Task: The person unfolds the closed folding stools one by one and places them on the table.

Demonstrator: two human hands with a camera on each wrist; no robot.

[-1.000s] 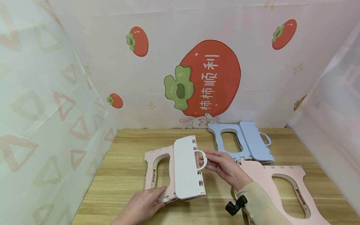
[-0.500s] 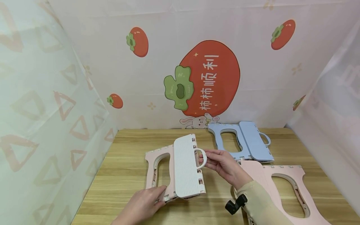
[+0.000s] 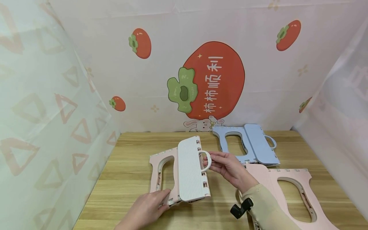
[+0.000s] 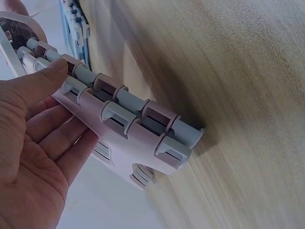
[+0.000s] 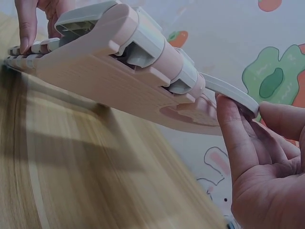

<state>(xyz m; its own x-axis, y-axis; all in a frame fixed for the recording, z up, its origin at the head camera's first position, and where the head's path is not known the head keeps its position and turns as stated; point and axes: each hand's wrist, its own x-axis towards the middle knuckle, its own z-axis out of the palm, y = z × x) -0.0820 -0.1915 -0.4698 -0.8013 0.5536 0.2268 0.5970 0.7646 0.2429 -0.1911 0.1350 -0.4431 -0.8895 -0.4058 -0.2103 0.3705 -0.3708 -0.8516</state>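
Observation:
A folded pink and white folding stool is tilted, its right side raised off the wooden table, as the right wrist view shows. My left hand grips its near hinged edge, thumb on top and fingers underneath in the left wrist view. With thumb and fingers, my right hand pinches the white loop handle on the stool's right side. The pink underside faces down over the table. Part of the near edge is hidden behind my left hand in the head view.
A folded blue stool lies at the back right of the table. Nearer, on the right, lies another folded pink stool, partly behind my right sleeve. A printed cloth stands behind the table, with pale sheets at both sides.
The white panel and handle of the stool have risen slightly, with my right hand keeping its pinch. My left hand has barely moved.

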